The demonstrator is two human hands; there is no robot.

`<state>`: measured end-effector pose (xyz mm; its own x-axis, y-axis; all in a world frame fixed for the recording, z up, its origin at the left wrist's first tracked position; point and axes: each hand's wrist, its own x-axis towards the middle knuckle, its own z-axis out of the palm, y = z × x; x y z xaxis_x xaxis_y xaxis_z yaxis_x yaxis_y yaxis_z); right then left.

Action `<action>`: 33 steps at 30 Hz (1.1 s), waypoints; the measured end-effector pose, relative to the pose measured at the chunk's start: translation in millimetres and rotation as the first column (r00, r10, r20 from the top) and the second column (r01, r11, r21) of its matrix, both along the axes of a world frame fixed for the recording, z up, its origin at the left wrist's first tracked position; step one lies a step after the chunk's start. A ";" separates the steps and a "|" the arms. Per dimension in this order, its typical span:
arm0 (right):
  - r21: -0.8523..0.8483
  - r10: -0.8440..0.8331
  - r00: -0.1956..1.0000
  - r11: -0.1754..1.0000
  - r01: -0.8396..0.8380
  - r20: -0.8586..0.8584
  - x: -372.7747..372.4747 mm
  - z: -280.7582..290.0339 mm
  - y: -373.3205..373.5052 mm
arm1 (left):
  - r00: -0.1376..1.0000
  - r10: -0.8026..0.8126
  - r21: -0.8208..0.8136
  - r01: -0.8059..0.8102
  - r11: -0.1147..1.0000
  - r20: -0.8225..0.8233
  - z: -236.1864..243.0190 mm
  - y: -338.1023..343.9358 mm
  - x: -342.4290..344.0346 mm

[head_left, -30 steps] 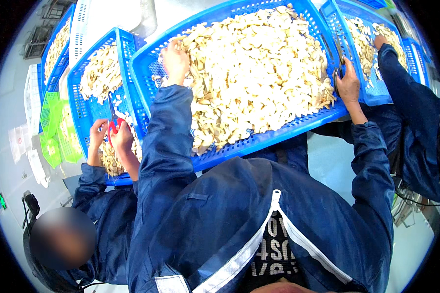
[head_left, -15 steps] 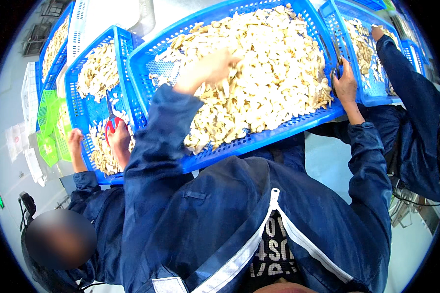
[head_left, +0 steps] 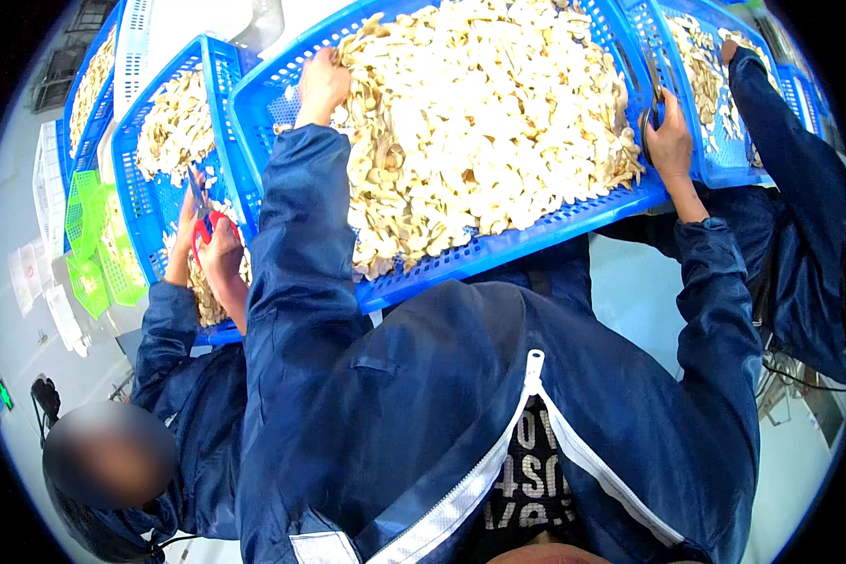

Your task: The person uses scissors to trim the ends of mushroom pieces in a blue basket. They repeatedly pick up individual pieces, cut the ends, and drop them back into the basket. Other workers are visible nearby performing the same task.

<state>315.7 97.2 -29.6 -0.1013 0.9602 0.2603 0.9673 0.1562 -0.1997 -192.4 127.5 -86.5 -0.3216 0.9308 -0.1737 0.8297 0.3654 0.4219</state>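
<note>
My left hand (head_left: 323, 86) is at the far left part of a large blue tray (head_left: 498, 260), beside the edge of a heap of pale mushroom slices (head_left: 498, 122). Its fingers are loosely bent and apart from the palm, their tips partly hidden against the slices; no held piece shows. At the tray's right rim, my right hand (head_left: 669, 141) is closed around scissors (head_left: 650, 127) with dark handles. The blades point away from me, along the rim.
At left, a co-worker's hand (head_left: 220, 252) holds red-handled scissors (head_left: 197, 218) over a smaller blue basket (head_left: 127, 179) of slices. Green baskets (head_left: 85, 226) stand beyond it. On the right, another person's hand (head_left: 728, 52) is over another blue tray (head_left: 714, 169).
My left hand has moved left and away from me, from over the heap to the tray's left part. Slices now lie thicker there. My right hand still holds the scissors.
</note>
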 end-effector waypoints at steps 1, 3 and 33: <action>0.020 0.028 1.000 0.999 -0.028 -0.011 -1.9 -2.0 2.6 | 0.995 -0.073 0.038 0.070 0.997 0.074 -13.0 3.4 -2.5; 0.059 0.052 0.999 0.997 -0.052 -0.005 2.2 -6.4 3.7 | 0.957 -0.223 0.062 0.215 0.975 0.184 -17.3 6.5 17.1; 0.071 0.079 0.996 0.994 -0.081 0.041 7.9 -12.1 4.8 | 0.879 -0.415 0.028 0.420 0.907 0.234 79.6 -204.2 73.5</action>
